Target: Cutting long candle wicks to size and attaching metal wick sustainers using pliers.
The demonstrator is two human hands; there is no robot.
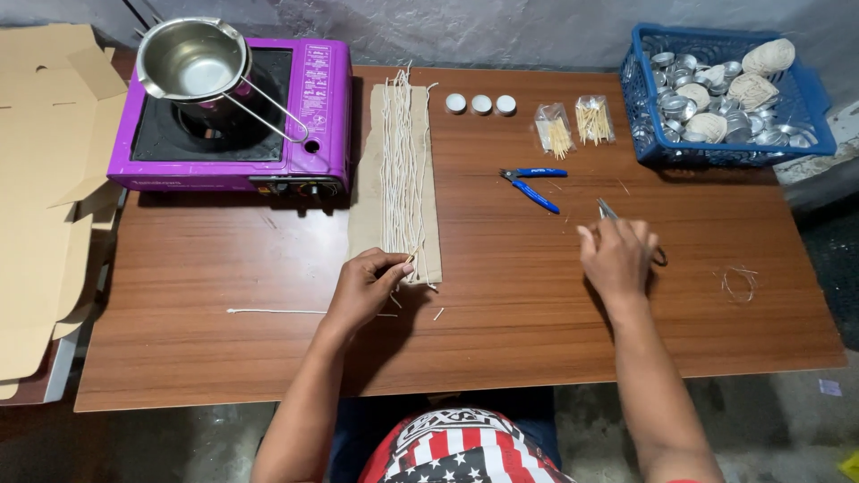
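- Left hand [362,288]: fingertips pinched on the lower end of one white wick [404,261], at the near edge of the cardboard strip [367,206].
- Right hand [617,258]: closed around metal scissors [608,211], probably; only the tip shows.
- Packages: two clear bags of wooden sticks [573,125], beside the blue basket [810,98].
- Count: three white discs [480,104], one blue pliers [532,185].
- Table [501,331]: near edge bare.

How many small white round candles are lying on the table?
3. The candles lie in a short row at the far middle of the table: left, middle, right. More may be hidden in the blue basket.
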